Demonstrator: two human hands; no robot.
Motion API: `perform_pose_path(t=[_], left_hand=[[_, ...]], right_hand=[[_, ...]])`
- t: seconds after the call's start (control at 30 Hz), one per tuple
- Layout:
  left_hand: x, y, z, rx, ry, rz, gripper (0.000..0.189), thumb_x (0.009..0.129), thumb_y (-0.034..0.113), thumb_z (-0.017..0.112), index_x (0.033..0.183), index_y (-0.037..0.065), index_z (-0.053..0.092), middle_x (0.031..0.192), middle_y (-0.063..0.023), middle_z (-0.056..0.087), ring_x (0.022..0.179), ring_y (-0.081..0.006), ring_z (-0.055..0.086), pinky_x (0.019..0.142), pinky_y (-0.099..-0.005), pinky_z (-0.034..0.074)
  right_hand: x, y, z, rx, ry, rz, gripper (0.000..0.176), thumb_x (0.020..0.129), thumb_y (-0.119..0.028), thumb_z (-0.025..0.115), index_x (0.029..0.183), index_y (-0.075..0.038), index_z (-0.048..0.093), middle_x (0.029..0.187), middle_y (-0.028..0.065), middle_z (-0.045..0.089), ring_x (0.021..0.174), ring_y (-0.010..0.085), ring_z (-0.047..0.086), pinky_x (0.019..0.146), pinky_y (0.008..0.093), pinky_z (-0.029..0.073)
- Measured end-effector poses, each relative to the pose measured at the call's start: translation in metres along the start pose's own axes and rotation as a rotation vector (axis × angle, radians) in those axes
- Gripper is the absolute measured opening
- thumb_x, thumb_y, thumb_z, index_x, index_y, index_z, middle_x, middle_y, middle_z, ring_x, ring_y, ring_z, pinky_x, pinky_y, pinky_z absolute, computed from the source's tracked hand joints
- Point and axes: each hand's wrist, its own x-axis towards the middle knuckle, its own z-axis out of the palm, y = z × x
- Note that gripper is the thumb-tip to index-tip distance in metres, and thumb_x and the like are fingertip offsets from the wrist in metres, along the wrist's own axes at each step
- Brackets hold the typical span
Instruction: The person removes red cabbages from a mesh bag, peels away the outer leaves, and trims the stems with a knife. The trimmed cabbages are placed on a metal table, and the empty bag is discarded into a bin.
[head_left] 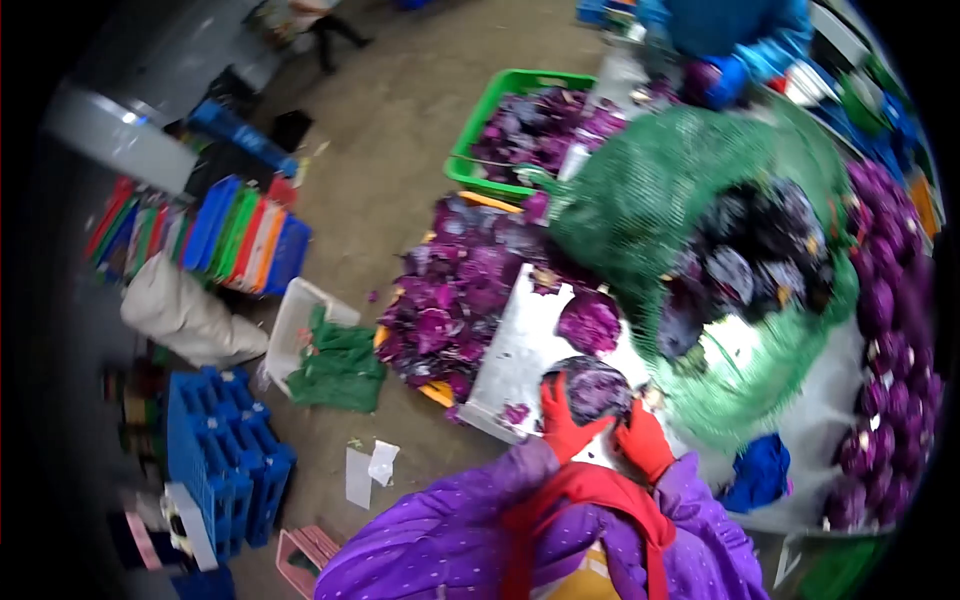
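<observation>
A red cabbage [597, 389] with dull, dark outer leaves rests on the metal table [490, 385] in front of me. My left hand [570, 422], in a red glove, grips its left and near side with the thumb spread. On the other side, my right hand [643, 442], also gloved in red, is closed close to the cabbage's lower right edge. What it holds, if anything, is hidden. A pale piece [653, 397] shows just beyond its fingers. Another cabbage, bright purple [589, 323], lies just behind the first one.
A green mesh sack [660, 190] spills dark cabbages [765, 240] onto the table. Peeled cabbages [880, 400] line the right edge, near a blue cloth [757, 470]. Loose leaves [450, 300] heap up at the left; a green crate [480, 120] stands behind. Opposite, a blue-gloved person [735, 45] holds a cabbage.
</observation>
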Motion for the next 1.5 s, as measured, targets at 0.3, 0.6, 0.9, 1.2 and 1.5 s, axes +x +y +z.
perform_pose_path(t=[0.3,0.6,0.9,1.2,1.5], left_hand=[[-0.007,-0.022,-0.035,-0.095,-0.034,0.051,0.115,0.057,0.043,0.088,0.145,0.006,0.025,0.138,-0.0248,0.038,0.127,-0.0421,0.040,0.105,-0.0498,0.035],[-0.001,-0.022,-0.048,-0.482,0.058,-0.222,0.091,0.069,0.018,0.086,0.144,0.007,0.035,0.137,-0.0152,0.040,0.126,-0.0254,0.044,0.105,-0.0377,0.039],[0.005,-0.037,-0.034,-0.550,-0.014,-0.185,0.097,0.066,0.012,0.086,0.144,0.001,0.029,0.135,-0.0146,0.041,0.126,-0.0243,0.042,0.106,-0.0371,0.037],[0.018,-0.043,-0.034,-0.517,-0.039,-0.060,0.104,0.056,0.008,0.089,0.144,0.010,0.034,0.132,-0.0152,0.040,0.124,-0.0301,0.043,0.106,-0.0412,0.039],[0.026,-0.006,-0.049,-0.940,-0.124,-0.244,0.094,0.066,0.003,0.084,0.143,0.006,0.031,0.136,-0.0125,0.041,0.125,-0.0222,0.043,0.106,-0.0347,0.039]], right_hand=[[0.022,-0.001,-0.008,0.435,-0.089,-0.054,0.052,0.081,-0.009,0.057,0.132,-0.003,0.048,0.099,0.0103,0.063,0.085,0.0208,0.059,0.074,0.0350,0.047],[0.021,-0.097,-0.032,0.251,-0.132,-0.254,0.055,0.085,-0.010,0.059,0.137,-0.004,0.046,0.091,0.0096,0.063,0.083,0.0159,0.057,0.079,0.0303,0.046],[0.017,-0.068,-0.045,0.549,-0.116,-0.064,0.050,0.082,-0.001,0.049,0.131,-0.007,0.054,0.090,0.0048,0.063,0.073,0.0106,0.057,0.065,0.0262,0.047],[0.000,-0.081,-0.034,0.369,-0.073,-0.131,0.043,0.098,-0.025,0.050,0.134,-0.003,0.048,0.103,0.0160,0.065,0.096,0.0210,0.060,0.089,0.0328,0.045],[0.003,-0.082,-0.016,-0.051,0.081,-0.355,0.050,0.094,-0.023,0.051,0.139,-0.004,0.041,0.126,0.0207,0.055,0.106,0.0391,0.058,0.091,0.0421,0.046]])
